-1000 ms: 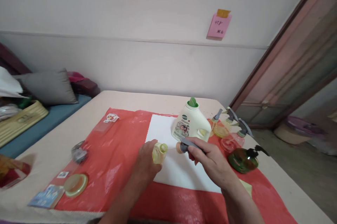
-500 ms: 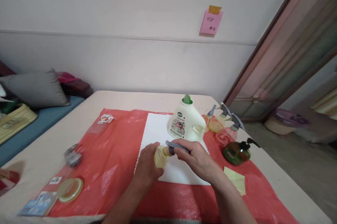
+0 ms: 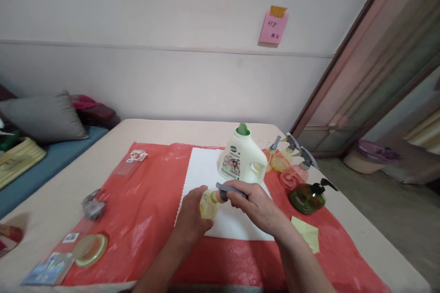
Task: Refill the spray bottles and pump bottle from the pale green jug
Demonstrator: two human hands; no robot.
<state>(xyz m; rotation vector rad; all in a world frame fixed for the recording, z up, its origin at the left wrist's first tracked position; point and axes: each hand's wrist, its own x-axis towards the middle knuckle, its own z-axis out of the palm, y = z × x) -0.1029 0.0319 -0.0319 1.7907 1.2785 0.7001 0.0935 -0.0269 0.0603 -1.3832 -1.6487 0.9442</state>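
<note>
My left hand [image 3: 190, 217] is wrapped round a small clear yellow bottle [image 3: 208, 205], tilted with its neck pointing right. My right hand [image 3: 256, 208] grips a grey trigger spray head [image 3: 229, 189], whose collar meets the bottle's neck. Both hands are over a white sheet [image 3: 209, 171] lying on a red plastic cover [image 3: 151, 201]. A white jug with a green cap [image 3: 242, 157] stands just behind my right hand.
Right of the jug stand yellow and pink spray bottles [image 3: 290, 167] and a dark green pump bottle [image 3: 307, 196]. A yellow note [image 3: 305, 233] lies near my right wrist. At the left lie a round lid [image 3: 90, 249], a crumpled grey piece [image 3: 92, 206], cards and a sachet [image 3: 135, 156].
The spray head, held apart from the bottle a second ago, has come onto its neck. The view has shifted slightly; my hands have stayed together since half a second ago.
</note>
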